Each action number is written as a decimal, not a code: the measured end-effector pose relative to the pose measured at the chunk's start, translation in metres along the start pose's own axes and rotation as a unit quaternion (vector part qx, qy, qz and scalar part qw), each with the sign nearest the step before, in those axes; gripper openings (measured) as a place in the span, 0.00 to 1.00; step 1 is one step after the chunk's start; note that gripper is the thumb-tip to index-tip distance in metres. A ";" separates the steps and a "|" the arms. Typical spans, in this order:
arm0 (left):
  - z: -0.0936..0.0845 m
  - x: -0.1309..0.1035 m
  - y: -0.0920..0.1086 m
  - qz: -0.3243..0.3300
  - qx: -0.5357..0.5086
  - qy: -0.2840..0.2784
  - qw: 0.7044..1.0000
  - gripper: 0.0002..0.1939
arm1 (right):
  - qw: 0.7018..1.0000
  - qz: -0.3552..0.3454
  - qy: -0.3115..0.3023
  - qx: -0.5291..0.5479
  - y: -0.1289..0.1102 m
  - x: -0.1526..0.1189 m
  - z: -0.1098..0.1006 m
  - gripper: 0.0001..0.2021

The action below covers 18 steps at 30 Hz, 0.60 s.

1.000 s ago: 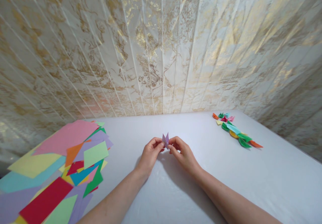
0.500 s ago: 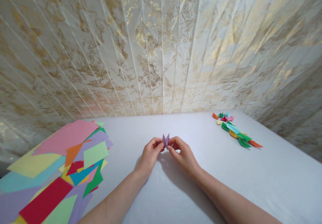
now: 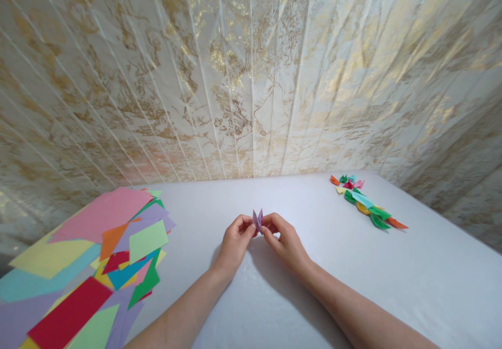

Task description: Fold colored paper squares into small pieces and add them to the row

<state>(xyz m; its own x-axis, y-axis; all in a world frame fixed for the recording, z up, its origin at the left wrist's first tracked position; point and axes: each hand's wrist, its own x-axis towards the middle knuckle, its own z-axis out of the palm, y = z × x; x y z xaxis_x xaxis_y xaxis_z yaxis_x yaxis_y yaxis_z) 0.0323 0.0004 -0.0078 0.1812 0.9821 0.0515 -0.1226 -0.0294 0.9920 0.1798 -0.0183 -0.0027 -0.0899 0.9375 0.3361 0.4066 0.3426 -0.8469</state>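
Between my two hands, at the middle of the white table (image 3: 219, 317), is a small folded purple paper (image 3: 257, 218) with two pointed tips standing up. My left hand (image 3: 236, 239) pinches its left side between thumb and fingers. The right side is pinched the same way by my right hand (image 3: 283, 239). My fingertips cover the lower part of the folded paper.
Loose coloured paper sheets lie in an overlapping heap on the left, among them a red sheet (image 3: 70, 312) and a pink sheet (image 3: 105, 210). Several small folded paper pieces (image 3: 363, 200) form a row at the right. A patterned gold-and-white curtain (image 3: 235, 77) hangs behind the table.
The two tips of the folded purple paper look slightly closer together. Both hands keep their grip and have hardly moved.
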 end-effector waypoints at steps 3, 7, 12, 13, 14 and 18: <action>0.001 -0.001 0.001 0.011 0.019 -0.011 1.000 0.09 | 1.000 -0.005 0.007 -0.006 0.002 0.000 0.000 0.03; 0.002 -0.002 0.002 0.019 0.034 -0.016 0.999 0.10 | 1.000 -0.010 0.015 -0.007 0.002 0.000 -0.001 0.04; 0.001 -0.002 0.001 0.021 0.044 -0.017 0.999 0.11 | 1.000 -0.010 0.009 -0.005 0.003 0.000 0.000 0.04; 0.001 -0.002 0.001 0.022 0.044 -0.018 0.999 0.11 | 1.000 -0.009 0.009 -0.006 0.003 0.000 0.000 0.04; 0.001 -0.002 0.001 0.021 0.043 -0.019 0.999 0.11 | 1.000 -0.009 0.009 -0.007 0.004 0.000 0.000 0.04; 0.002 -0.003 0.002 0.016 0.041 -0.015 0.999 0.11 | 1.000 -0.011 0.005 -0.013 0.004 0.000 0.001 0.04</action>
<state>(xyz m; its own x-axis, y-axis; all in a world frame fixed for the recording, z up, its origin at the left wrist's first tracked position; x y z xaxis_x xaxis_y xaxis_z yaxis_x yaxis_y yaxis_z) 0.0333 -0.0025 -0.0053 0.2070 0.9746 0.0856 -0.0488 -0.0771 0.9958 0.1811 -0.0170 -0.0066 -0.0899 0.9294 0.3580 0.4279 0.3606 -0.8288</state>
